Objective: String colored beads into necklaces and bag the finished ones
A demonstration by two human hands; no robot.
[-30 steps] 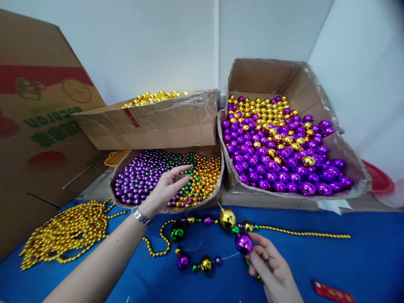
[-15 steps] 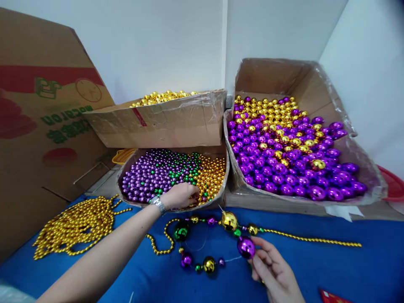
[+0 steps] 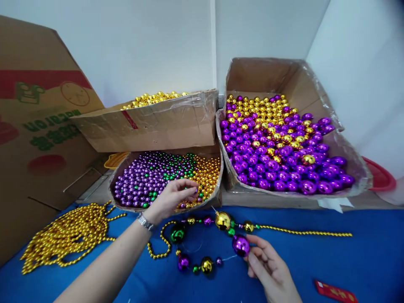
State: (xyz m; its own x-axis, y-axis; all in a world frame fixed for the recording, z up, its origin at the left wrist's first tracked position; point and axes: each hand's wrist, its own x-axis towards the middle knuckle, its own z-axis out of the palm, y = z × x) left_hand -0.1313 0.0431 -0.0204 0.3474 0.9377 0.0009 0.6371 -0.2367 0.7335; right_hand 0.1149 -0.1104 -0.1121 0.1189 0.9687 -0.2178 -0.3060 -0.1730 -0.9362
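Observation:
My left hand (image 3: 175,197), a watch on its wrist, is closed in a pinch over the front of a low box (image 3: 117,203) of small beads. A small purple bead (image 3: 195,191) shows at its fingertips. The box holds purple, green and gold beads. My right hand (image 3: 268,267) pinches a large purple bead (image 3: 241,245) between thumb and fingers. This bead is beside a strand of mixed beads on clear string, including a large gold bead (image 3: 222,220), a dark green bead (image 3: 177,232) and another gold bead (image 3: 206,265). The strand lies on a blue cloth (image 3: 284,219).
A big cardboard box (image 3: 356,179) of purple and gold balls stands at the right, beside a red basin (image 3: 381,174). Behind the small beads is a box (image 3: 151,134) with gold balls. Gold bead chains (image 3: 69,235) are piled left. A red packet (image 3: 334,291) lies front right.
My left hand has lifted slightly out of the small beads, with a purple bead now visible at its fingertips. My right hand keeps its hold. The whole view has shifted a little.

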